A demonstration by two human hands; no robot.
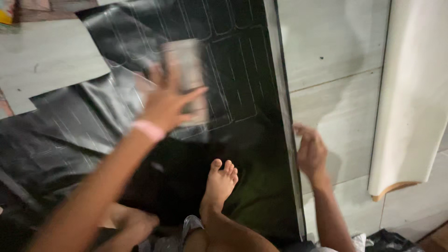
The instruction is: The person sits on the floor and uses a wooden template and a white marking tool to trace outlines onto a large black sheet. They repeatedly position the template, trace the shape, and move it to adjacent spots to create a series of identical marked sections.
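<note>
Kneeling or sitting on the floor, the person works over a large glossy black sheet of film [242,84] scored with pale outlines of rounded rectangles, which fills the middle and left of the frame. The left hand [165,100], in the upper centre of the frame, is spread with fingers apart and pressed against a small pale rectangular piece [186,70] that lies on the sheet; the piece and the hand are blurred, so it cannot be told whether the fingers grip the piece or only lie flat on it. A pink band [148,130] circles the left wrist. The right hand [310,151], right of centre, is loosely curled at the sheet's long right edge [285,116], its fingertips touching or pinching that edge; which one is unclear. The person's bare foot [221,179] rests on the black sheet in the lower centre, toes pointing up the frame, between the two arms.

The sheet lies on a pale grey tiled floor [336,56]. At the right of the frame stands a roll of cream-white paper or film [413,93], its lower end curling near a brown core, well apart from the right hand. A crumpled black bag [392,240] shows in the lower right corner.
</note>
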